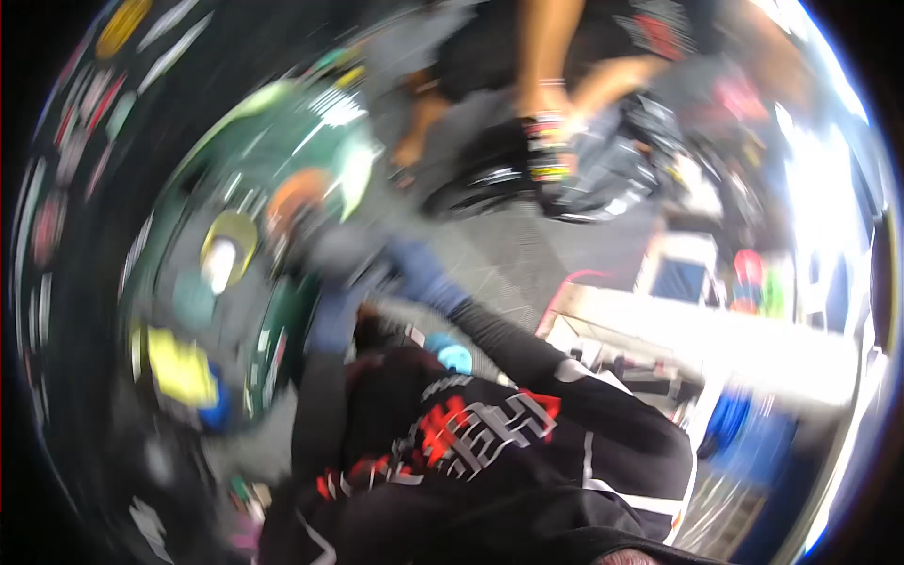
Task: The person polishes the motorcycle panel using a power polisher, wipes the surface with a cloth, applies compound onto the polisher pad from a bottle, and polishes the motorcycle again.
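Observation:
The whole view is smeared by motion. My left hand (331,318), in a blue glove, is closed at the near side of a dark grey object (341,250). My right hand (419,275), gloved the same way, closes on its right side. A round orange part (297,200) shows at the far end of this object, close to a glossy green panel (325,132); whether they touch I cannot tell. The fingers themselves are blurred, and the object's exact kind cannot be made out.
Another person's hand (556,118) is at a bottle with a coloured label (548,160), above glossy black parts (612,179). A white cart (650,315) stands at the right. A yellow cloth-like item (179,367) lies at the left, and a light-blue round thing (452,356) is below my hands.

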A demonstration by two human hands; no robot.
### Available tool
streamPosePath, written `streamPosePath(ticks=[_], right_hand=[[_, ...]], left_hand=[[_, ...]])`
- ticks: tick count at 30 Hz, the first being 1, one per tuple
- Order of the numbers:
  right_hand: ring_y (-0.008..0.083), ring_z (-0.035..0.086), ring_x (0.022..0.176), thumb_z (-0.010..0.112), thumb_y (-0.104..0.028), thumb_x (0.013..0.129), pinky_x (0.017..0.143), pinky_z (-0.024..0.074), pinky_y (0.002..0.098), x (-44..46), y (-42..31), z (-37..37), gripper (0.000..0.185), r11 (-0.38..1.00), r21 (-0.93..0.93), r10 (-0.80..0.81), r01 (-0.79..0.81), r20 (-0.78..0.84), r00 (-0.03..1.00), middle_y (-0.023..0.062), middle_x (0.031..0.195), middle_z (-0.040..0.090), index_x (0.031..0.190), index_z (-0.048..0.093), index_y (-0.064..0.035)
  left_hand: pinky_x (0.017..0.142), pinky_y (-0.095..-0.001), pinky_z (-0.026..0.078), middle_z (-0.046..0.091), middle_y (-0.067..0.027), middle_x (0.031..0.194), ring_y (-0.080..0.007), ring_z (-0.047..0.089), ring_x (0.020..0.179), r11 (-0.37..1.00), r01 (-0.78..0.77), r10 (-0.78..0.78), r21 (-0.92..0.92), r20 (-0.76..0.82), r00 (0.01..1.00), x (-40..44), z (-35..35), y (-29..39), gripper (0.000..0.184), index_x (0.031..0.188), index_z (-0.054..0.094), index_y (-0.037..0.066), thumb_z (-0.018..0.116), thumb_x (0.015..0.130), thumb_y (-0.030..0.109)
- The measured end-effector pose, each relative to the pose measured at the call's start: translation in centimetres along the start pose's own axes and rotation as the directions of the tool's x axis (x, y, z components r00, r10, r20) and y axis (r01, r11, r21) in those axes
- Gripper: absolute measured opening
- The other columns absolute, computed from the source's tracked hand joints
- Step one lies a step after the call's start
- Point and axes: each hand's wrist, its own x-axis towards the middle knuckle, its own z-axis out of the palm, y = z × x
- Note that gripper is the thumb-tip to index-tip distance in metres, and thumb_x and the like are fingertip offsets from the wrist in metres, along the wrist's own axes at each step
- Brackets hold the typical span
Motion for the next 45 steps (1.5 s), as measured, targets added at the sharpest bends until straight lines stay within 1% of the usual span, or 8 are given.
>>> streamPosePath(ticks=[5, 10, 16, 20, 22, 28, 36, 45], right_hand=[[0.0441, 0.065, 0.102, 0.084, -0.036, 0.069, 0.087, 0.0548, 0.0484, 0.9, 0.1, -3.8, 0.085, 0.986, 0.015, -0.159, 0.163, -0.159, 0.974, 0.0226, 0.121, 0.064, 0.141, 0.049, -0.01], [0.0417, 0.067, 0.102, 0.085, -0.04, 0.067, 0.087, 0.0555, 0.0471, -0.5, -1.3, -3.2, 0.089, 0.979, 0.203, 0.058, 0.01, -0.327, 0.943, 0.0211, 0.115, 0.066, 0.143, 0.049, -0.0097], [0.0408, 0.066, 0.104, 0.084, -0.04, 0.071, 0.091, 0.0531, 0.0478, -1.5, -0.8, -7.1, 0.088, 0.981, 0.075, -0.181, 0.179, 0.026, 0.983, 0.0205, 0.118, 0.066, 0.145, 0.046, -0.0113], [0.0428, 0.065, 0.105, 0.082, -0.036, 0.075, 0.091, 0.0528, 0.0472, -1.6, -1.7, -8.7, 0.078, 0.98, 0.114, 0.188, -0.164, -0.248, 0.95, 0.0235, 0.115, 0.066, 0.14, 0.051, -0.006], [0.0442, 0.065, 0.104, 0.084, -0.038, 0.073, 0.09, 0.0519, 0.047, -1.6, -2.9, -9.9, 0.071, 0.913, 0.334, 0.308, -0.233, -0.191, 0.932, 0.0267, 0.112, 0.067, 0.128, 0.058, -0.0015], [0.0406, 0.068, 0.1, 0.083, -0.039, 0.072, 0.088, 0.0544, 0.0467, -1.4, -4.7, -13.1, 0.075, 0.987, -0.136, 0.112, -0.085, 0.204, 0.973, 0.0224, 0.106, 0.07, 0.136, 0.057, -0.0082], [0.0398, 0.069, 0.099, 0.081, -0.041, 0.072, 0.088, 0.0548, 0.0462, 1.0, -6.5, -13.2, 0.08, 0.919, 0.034, 0.392, -0.392, -0.154, 0.907, 0.0234, 0.106, 0.07, 0.139, 0.054, -0.0067], [0.0378, 0.069, 0.102, 0.08, -0.041, 0.072, 0.092, 0.054, 0.0438, 2.4, -5.0, -14.5, 0.072, 0.982, -0.058, 0.176, -0.178, -0.026, 0.984, 0.0229, 0.105, 0.071, 0.131, 0.059, -0.0042]], left_hand=[[0.108, -0.0377, 0.046, 0.055, -0.0119, 0.143, -0.0241, 0.055, 0.128, 0.547, -0.473, 0.5, 0.691, 0.184, 0.846, 2.9, 7.1, 5.5, 0.06, 0.141, 0.052, 0.0, 0.077, 0.087, 0.009], [0.11, -0.0402, 0.043, 0.054, -0.0126, 0.141, -0.0252, 0.053, 0.129, 0.719, -0.372, 0.443, 0.588, 0.026, 0.896, 3.9, 8.8, 5.2, 0.071, 0.145, 0.048, 0.001, 0.079, 0.084, 0.018], [0.113, -0.0396, 0.041, 0.054, -0.0122, 0.141, -0.0266, 0.052, 0.132, 0.772, -0.437, 0.515, 0.46, -0.051, 0.856, 2.7, 8.2, 0.8, 0.065, 0.146, 0.045, 0.0, 0.067, 0.094, 0.03], [0.088, -0.0339, 0.053, 0.064, -0.0066, 0.117, -0.0164, 0.062, 0.102, 0.789, -0.075, 0.16, 0.61, -0.087, 0.983, 5.7, 14.6, 5.8, 0.042, 0.125, 0.062, 0.001, 0.065, 0.096, 0.032], [0.081, -0.0339, 0.053, 0.065, -0.0046, 0.11, -0.0148, 0.062, 0.094, 0.853, -0.203, 0.245, 0.481, -0.025, 0.969, 5.9, 15.5, 4.7, 0.038, 0.12, 0.063, 0.002, 0.064, 0.096, 0.031], [0.103, -0.0366, 0.051, 0.057, -0.0078, 0.133, -0.0202, 0.059, 0.12, 0.934, -0.357, 0.357, 0.032, -0.161, 0.92, 0.8, 16.6, -0.8, 0.052, 0.141, 0.051, 0.006, 0.064, 0.094, 0.023], [0.084, -0.0318, 0.054, 0.066, -0.0063, 0.107, -0.0165, 0.066, 0.095, 0.959, -0.179, 0.193, 0.221, -0.04, 0.98, 7.4, 19.1, 7.7, 0.039, 0.116, 0.063, 0.002, 0.063, 0.093, 0.034], [0.099, -0.0397, 0.052, 0.061, -0.0118, 0.123, -0.023, 0.063, 0.113, 0.926, -0.341, 0.349, 0.164, -0.021, 0.937, 6.1, 19.4, 6.3, 0.045, 0.131, 0.054, 0.004, 0.058, 0.098, 0.036]])
